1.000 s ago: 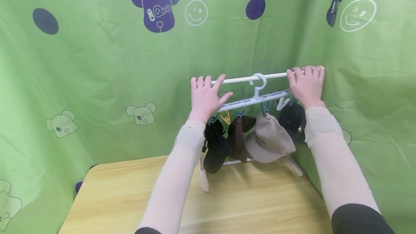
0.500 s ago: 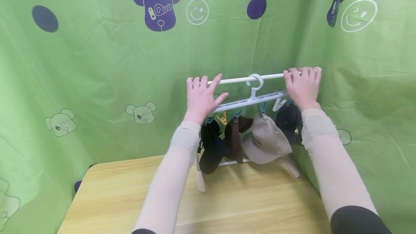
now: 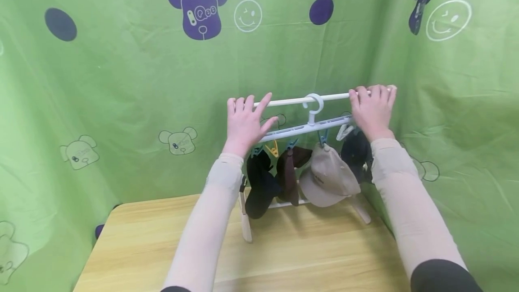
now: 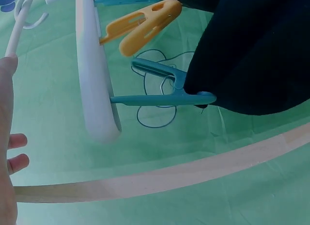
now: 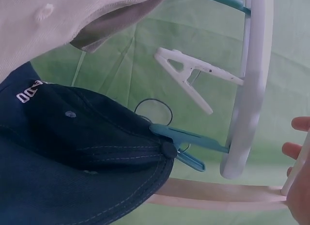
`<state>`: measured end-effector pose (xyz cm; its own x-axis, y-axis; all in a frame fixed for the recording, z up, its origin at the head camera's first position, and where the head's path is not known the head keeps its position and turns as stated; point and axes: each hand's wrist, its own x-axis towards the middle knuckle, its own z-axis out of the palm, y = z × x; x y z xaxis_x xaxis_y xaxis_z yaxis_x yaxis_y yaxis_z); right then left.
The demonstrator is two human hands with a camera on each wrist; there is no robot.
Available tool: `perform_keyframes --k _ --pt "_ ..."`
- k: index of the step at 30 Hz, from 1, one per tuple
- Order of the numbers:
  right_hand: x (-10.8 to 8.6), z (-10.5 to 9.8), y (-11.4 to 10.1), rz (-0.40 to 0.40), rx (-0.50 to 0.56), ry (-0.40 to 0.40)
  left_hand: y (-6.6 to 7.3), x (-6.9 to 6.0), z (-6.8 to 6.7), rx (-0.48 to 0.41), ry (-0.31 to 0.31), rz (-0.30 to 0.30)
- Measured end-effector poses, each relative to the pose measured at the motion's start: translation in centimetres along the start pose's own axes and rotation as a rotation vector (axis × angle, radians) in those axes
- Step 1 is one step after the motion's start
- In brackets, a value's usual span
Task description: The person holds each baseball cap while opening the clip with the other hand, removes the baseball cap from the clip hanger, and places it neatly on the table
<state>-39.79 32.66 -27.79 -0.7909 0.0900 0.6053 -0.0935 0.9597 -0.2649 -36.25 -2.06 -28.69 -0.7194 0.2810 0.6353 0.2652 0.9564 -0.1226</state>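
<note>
Left hand point(image 3: 245, 123) and right hand point(image 3: 373, 109) curl fingers over opposite ends of the slim white rod point(image 3: 289, 101), apparently steadying the pale wooden-legged stand point(image 3: 246, 229) on the wood-grain worktop point(image 3: 170, 238). Pale-blue plastic hanger point(image 3: 293, 131) hooks near mid-rod, likely for balance; teal plastic clips point(image 4: 155, 100) suspend four fabric caps point(image 3: 330, 175).

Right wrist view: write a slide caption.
A navy cap hangs by a teal clip from a pale hanger beside an empty white clip, right hand on the rod.

A person wears a close-fitting, pale beige left sleeve point(image 3: 196, 242) and right sleeve point(image 3: 419, 222), each with a wrinkled, slightly bulky cuff point(image 3: 225, 174). Farther up both arms from the cuffs, black fabric point(image 3: 443, 277) shows.
</note>
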Motion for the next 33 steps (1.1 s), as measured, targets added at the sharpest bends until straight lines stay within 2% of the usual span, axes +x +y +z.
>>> perform_keyframes --k 3,11,20,33 --pt "0.0 -0.2 -0.2 -0.009 0.005 -0.007 0.0 -0.2 -0.4 0.01 0.003 -0.007" --pt "-0.2 0.1 -1.1 -0.004 0.004 0.006 -0.9 -0.7 -0.2 0.007 0.048 -0.003" --pt "-0.5 0.6 -1.9 -0.001 0.013 0.043 -1.9 -1.1 -0.4 0.0 0.047 0.008" --pt "-1.1 1.4 -4.3 -0.007 0.023 0.082 -4.4 -2.1 -0.3 0.02 0.094 0.018"
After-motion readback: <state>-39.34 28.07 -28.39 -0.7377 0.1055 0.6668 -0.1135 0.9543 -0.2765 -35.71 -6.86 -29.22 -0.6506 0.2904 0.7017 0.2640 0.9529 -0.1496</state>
